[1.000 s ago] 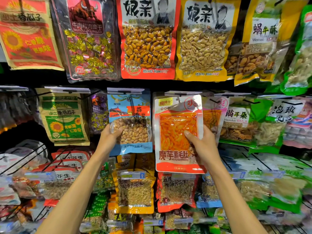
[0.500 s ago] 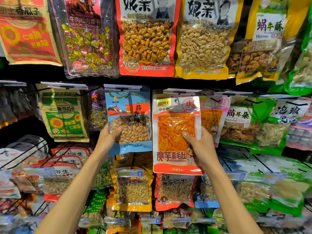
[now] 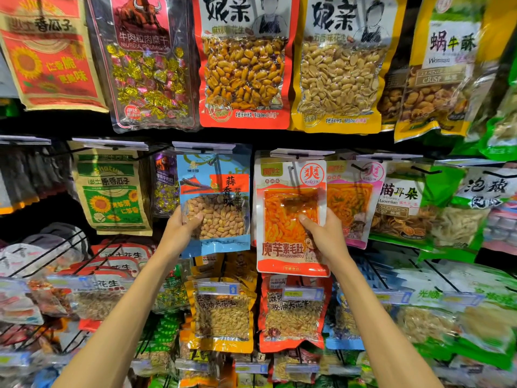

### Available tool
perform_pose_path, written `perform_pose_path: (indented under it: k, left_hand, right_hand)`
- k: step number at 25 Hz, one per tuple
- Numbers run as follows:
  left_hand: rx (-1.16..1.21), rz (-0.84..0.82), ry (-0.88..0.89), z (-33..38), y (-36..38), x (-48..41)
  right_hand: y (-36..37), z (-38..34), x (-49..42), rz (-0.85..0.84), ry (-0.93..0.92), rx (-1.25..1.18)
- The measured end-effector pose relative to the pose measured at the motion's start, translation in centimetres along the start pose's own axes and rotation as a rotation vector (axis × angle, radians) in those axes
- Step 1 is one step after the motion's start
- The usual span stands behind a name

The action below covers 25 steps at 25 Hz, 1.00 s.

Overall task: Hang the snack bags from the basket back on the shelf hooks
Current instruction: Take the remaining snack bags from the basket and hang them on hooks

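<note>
The big shelf [image 3: 363, 142] is full of snacks. In its middle row, the orange bag [image 3: 282, 231] is gripped by the right hand [image 3: 321, 235], and the blue peanut bag [image 3: 215, 191] by the left hand [image 3: 179, 231]. I think both are being hung. Next, each top hole must slide onto its hook [image 3: 297, 156].

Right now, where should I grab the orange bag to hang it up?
Pinch the orange bag at its right edge, halfway down, coming from the right, like the right hand does. It's flat and upright, so that likely leaves its top free for hanging.
</note>
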<state>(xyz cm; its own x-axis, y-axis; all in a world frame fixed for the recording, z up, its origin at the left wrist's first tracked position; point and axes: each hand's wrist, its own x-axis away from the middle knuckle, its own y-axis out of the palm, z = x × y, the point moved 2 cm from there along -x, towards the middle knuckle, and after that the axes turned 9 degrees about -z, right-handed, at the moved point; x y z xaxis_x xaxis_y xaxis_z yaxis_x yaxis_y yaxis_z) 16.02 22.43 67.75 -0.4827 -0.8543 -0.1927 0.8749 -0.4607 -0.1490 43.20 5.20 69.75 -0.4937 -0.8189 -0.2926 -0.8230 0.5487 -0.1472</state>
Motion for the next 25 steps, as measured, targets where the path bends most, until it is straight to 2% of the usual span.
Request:
perform_pose_path:
  k: [6,11,17,20,22,25]
  left_hand:
    - [-0.054,-0.011,-0.024,0.4,0.3,0.5]
    - [-0.166,-0.051,-0.031,0.1,0.1,0.9]
    - [-0.234,0.017,-0.067,0.0,0.4,1.3]
    - [-0.636,0.018,-0.074,0.4,-0.5,2.4]
    - [-0.939,-0.016,-0.051,0.3,-1.5,3.5]
    - [-1.242,-0.126,-0.083,0.5,-3.1,5.3]
  right_hand:
    - [0.2,1.6,-0.8,-0.042,0.087,0.017]
    - [0.2,3.0,-0.3,-0.261,0.134,0.197]
    - [-0.5,2.0,1.1,-0.333,0.111,0.363]
    - [-0.8,1.8,2.1,-0.413,0.245,0.621]
    - [-0.8,1.5,2.9,-0.387,0.373,0.867]
    - [0.9,-0.4,4.8,-0.324,0.421,1.178]
